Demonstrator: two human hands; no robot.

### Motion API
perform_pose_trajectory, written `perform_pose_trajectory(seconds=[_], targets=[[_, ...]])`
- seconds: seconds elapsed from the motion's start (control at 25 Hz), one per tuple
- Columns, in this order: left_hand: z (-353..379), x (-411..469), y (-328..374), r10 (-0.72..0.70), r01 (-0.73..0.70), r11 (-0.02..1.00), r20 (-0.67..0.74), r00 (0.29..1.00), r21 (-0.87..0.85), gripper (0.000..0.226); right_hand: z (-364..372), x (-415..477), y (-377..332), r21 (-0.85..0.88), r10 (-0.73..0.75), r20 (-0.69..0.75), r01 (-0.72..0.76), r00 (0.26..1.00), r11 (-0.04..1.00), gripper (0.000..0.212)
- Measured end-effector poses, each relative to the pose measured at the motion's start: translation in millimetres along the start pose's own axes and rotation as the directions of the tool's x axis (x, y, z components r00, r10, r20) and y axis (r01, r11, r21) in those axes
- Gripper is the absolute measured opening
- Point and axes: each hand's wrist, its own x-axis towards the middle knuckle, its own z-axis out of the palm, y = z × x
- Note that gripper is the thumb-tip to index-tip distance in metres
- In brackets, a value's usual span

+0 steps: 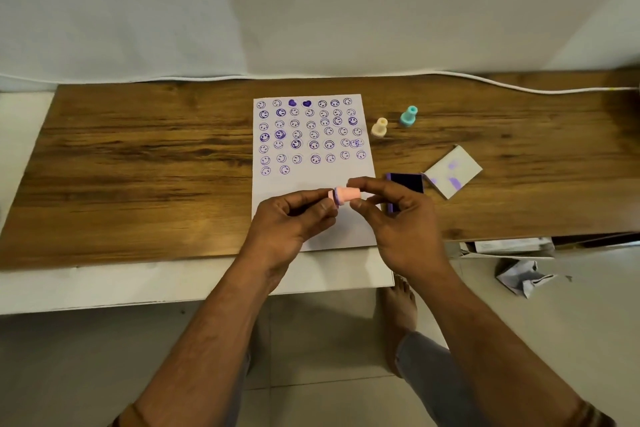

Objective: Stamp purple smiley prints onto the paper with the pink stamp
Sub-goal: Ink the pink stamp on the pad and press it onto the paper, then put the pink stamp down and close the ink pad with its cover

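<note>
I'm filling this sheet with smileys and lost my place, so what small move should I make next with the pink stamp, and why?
Probably turn the pink stamp face-down and press it just right of the last smiley. Both hands, left and right, hold it sideways above the paper, whose bottom row has only two prints.

Single head-worn view, facing forward and down — close over desk [138,156], wide-angle

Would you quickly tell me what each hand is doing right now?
Left hand: closed on the pink stamp, at its purple end.
Right hand: closed on the pink stamp's other end.
</note>
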Motion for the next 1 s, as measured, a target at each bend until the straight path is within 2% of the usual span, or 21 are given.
perform_pose_trajectory(seconds=[0.52, 0.64, 0.72, 0.8, 0.92, 1.0], targets=[[7.6, 0.0, -7.7, -0.015, 0.014, 0.997, -0.018, 1.000, -0.071, 0.022, -4.3, 0.6, -0.6, -0.127, 0.027, 0.052, -0.020, 0.998, 0.992, 0.033], [10.3, 1.0, -5.1, 0.011, -0.013, 0.999, -0.031, 0.999, -0.045, 0.027, -10.5, 11.2, -5.2, -0.220, -0.107, 0.000, 0.104, 0.994, 0.970, 0.026], [10.1, 3.3, -4.3, 0.045, -0.044, 0.999, -0.110, 0.993, 0.010, 0.022, -24.2, 35.0, -5.5, -0.362, -0.217, -0.093, 0.170, 0.972, 0.917, 0.019], [6.0, 4.6, -4.9, 0.091, -0.074, 0.992, -0.174, 0.981, 0.097, 0.021, -37.0, 65.3, -1.7, -0.540, -0.266, -0.175, 0.133, 0.948, 0.831, 0.022], [-4.5, 5.1, -3.4, 0.137, -0.108, 0.983, -0.209, 0.968, 0.147, 0.020, -39.7, 99.4, 12.4, -0.707, -0.217, -0.183, 0.025, 0.959, 0.707, 0.025], [-8.8, 6.4, -1.8, 0.145, -0.117, 0.984, -0.224, 0.964, 0.133, 0.019, -36.3, 107.0, 21.8, -0.766, -0.191, -0.138, 0.017, 0.972, 0.643, 0.021]])
